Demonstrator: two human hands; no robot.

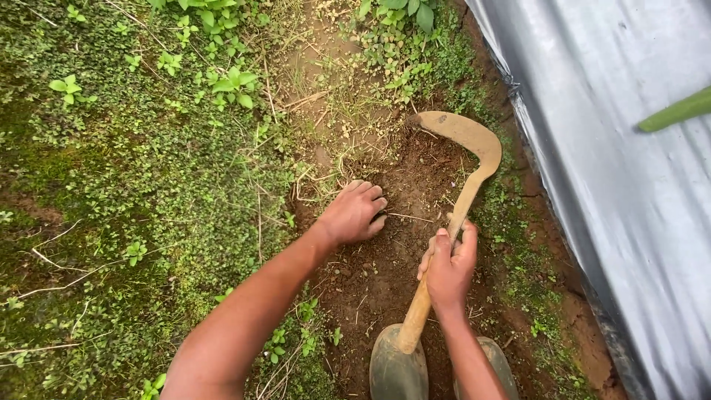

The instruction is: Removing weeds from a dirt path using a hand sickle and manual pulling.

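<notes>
My right hand (448, 268) grips the wooden handle of a curved sickle-like hoe (468, 159). Its hooked, soil-coated blade points left and rests on the edge of a scraped patch of bare brown soil (404, 215). My left hand (354, 213) lies knuckles up on that soil, fingers curled into the dirt and dry roots at the patch's left edge, a little left of the tool's shaft. Both forearms reach in from the bottom of the view.
Low green weeds and moss (141, 170) cover the ground to the left. A silver-grey plastic sheet (622, 155) runs along the right side. My two muddy boot toes (398, 367) show at the bottom. A green stalk (678, 111) crosses the sheet at upper right.
</notes>
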